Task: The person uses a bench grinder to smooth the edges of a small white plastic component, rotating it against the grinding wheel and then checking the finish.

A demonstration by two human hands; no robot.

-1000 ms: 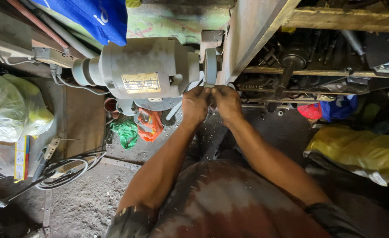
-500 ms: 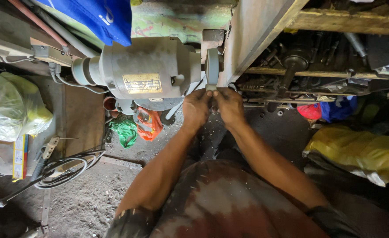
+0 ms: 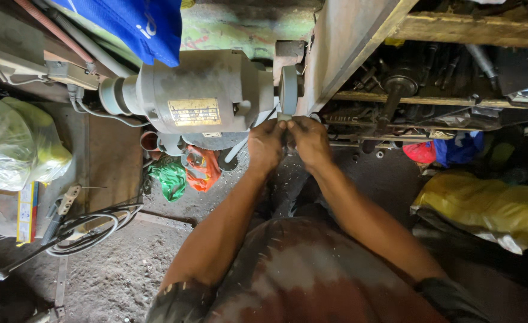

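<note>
Hands met at the lower edge of the grinding wheel [image 3: 288, 88], the left hand [image 3: 266, 145] and right hand [image 3: 310, 140] side by side with fingertips pressed together around a small pale workpiece [image 3: 283, 117]. Both hands were closed narrowly on that piece, which lay between the fingertips and touched or nearly touched the wheel's rim; whether it made contact could not be told. The workpiece itself was mostly hidden by the fingers, showing only as a small light sliver.

The wheel, a grey disc seen edge-on, sat on the right end of the bench grinder [image 3: 201, 93], a dusty grey, barrel-shaped motor housing. A rectangular yellow label plate [image 3: 194, 112] was fixed on the housing's near face, left of the hands. Above the grinder hung a blue cloth [image 3: 135, 24] with white marking. Below the grinder lay a crumpled orange bag [image 3: 201, 168] and, just beside it, a green bag [image 3: 168, 177]. At far left rested a clear plastic bag [image 3: 12, 143] with yellow contents, and under it a flat yellow box [image 3: 27, 210] with red print. A coil of cable [image 3: 87, 230] lay on the floor near that box. At right, a yellow sack [image 3: 491, 209] lay well apart from the hands, with red and blue bags [image 3: 443, 149] above it.
</note>
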